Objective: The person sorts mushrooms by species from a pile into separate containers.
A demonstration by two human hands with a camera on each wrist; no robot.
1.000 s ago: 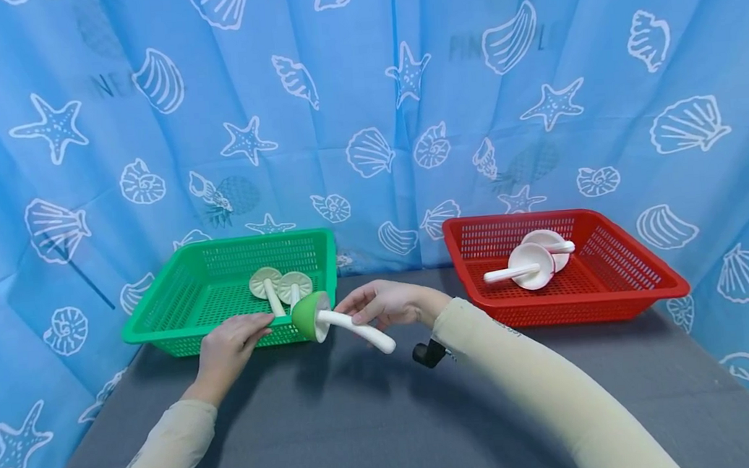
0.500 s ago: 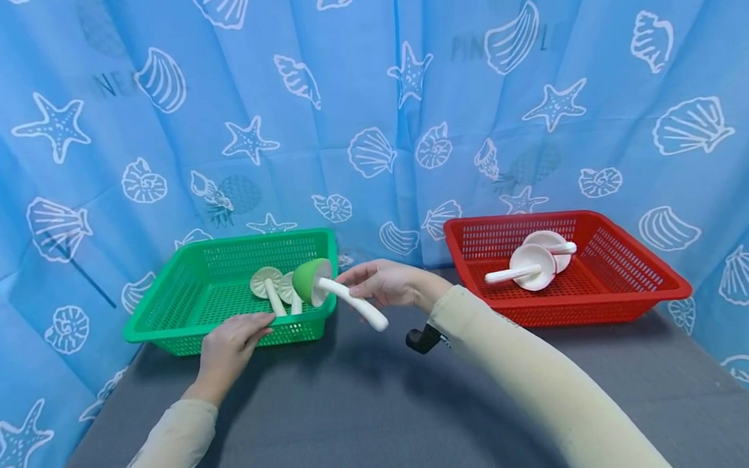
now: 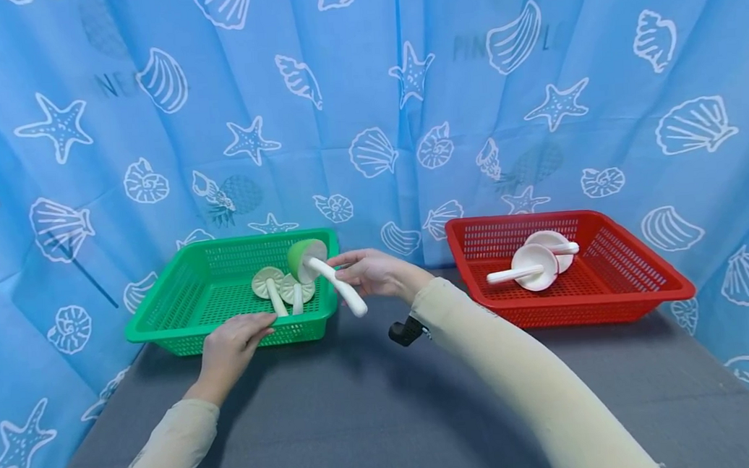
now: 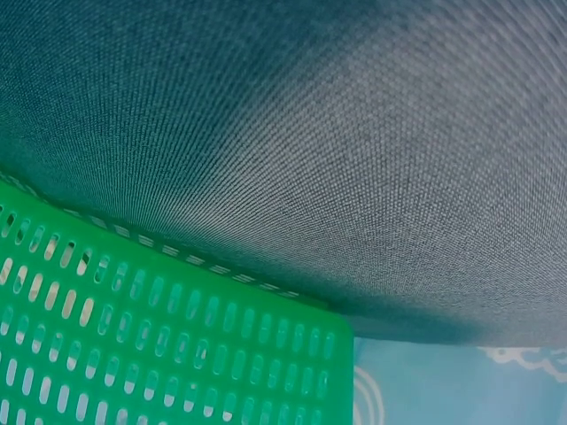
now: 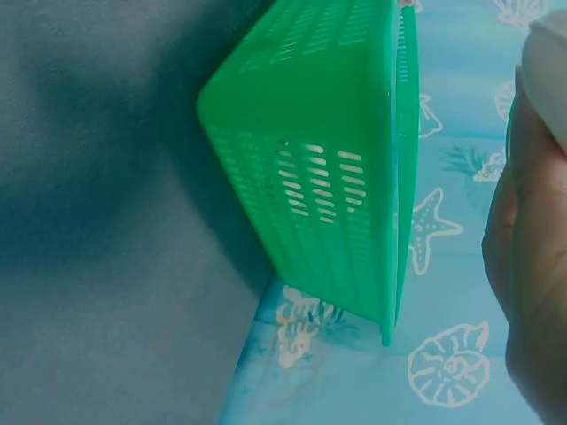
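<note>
A toy mushroom [image 3: 333, 274] with a green cap and white stem hangs tilted over the right side of the green basket [image 3: 159, 323]. My right hand [image 3: 377, 271] pinches its stem from the right, the cap pointing away to the upper left. The right wrist view catches part of that hand [image 5: 536, 257] at its right edge. At the basket's front rim, my left hand [image 3: 235, 345] grips the edge with its fingers over it. Inside lie two pale mushrooms [image 3: 267, 283], gills up, stems leaning toward the front rim. In the left wrist view only the basket wall [image 4: 168, 310] shows, the hand being hidden.
A red basket [image 3: 581, 299] stands to the right, with white mushrooms [image 3: 535, 266] overlapping in it. Both baskets sit on a grey cloth-covered table [image 3: 362, 423]. Behind them hangs a blue curtain [image 3: 365, 104] with shell prints. A black device [image 3: 407, 331] sits under the right wrist.
My right hand has raised the green-capped mushroom from in front of the green basket's rim to above its right side, moving up and slightly left. The left hand has stayed on the rim.
</note>
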